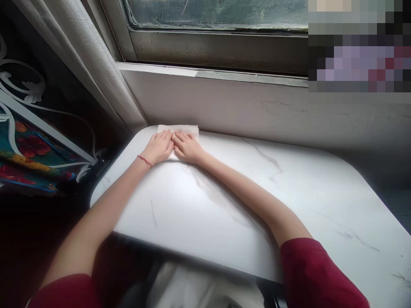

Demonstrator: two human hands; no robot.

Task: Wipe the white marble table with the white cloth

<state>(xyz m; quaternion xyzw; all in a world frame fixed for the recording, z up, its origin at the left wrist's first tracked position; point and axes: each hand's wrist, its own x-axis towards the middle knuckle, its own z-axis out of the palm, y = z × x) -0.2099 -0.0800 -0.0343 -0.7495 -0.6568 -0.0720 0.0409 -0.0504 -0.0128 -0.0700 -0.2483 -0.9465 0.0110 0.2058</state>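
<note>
Hands lay flat and side by side at the far left corner of the desk (244,201), palms down on a folded white cloth (180,129). The left hand (159,147) and the right hand (187,146) touched at the index fingers, fingers stretched out and pressed on the cloth rather than curled round it. The cloth sat at about eleven o'clock on the white marble-patterned top, its far edge just beside the wall under the window sill (212,72); whether it touched the wall was hard to tell. A thin red string bracelet (144,161) circled the left wrist, and dark red sleeves (317,273) covered the upper arms. At nine o'clock, off the desk, stood a white scrolled metal frame (19,85) with bright floral fabric (28,154), and a pale curtain (83,55) hung at ten o'clock.
</note>
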